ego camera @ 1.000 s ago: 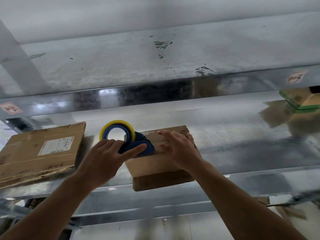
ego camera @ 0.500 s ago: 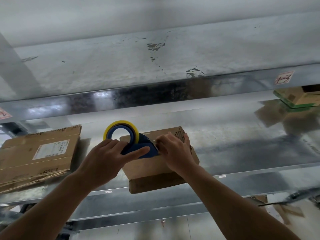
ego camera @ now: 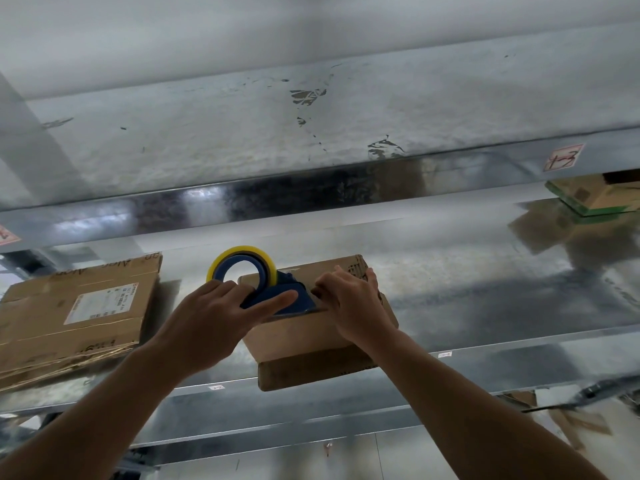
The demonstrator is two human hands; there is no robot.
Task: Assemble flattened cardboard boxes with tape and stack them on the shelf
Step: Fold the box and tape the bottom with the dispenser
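Probably light and easily dented, the cardboard box (ego camera: 304, 337) sat at the shelf's (ego camera: 485, 306) front edge, best held by its corners, the left hand (ego camera: 211, 317) clamping the tape dispenser (ego camera: 273, 296) on top, the right hand (ego camera: 349, 303) curled beside it, perhaps pinching tape.

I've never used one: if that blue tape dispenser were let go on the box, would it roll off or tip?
Rolling seems unlikely: the tape dispenser rests a flat blue edge on the box, and its frame holds the roll. Tipping sideways seems possible, since it stands tall and thin in the left hand. It looks stiff plastic.
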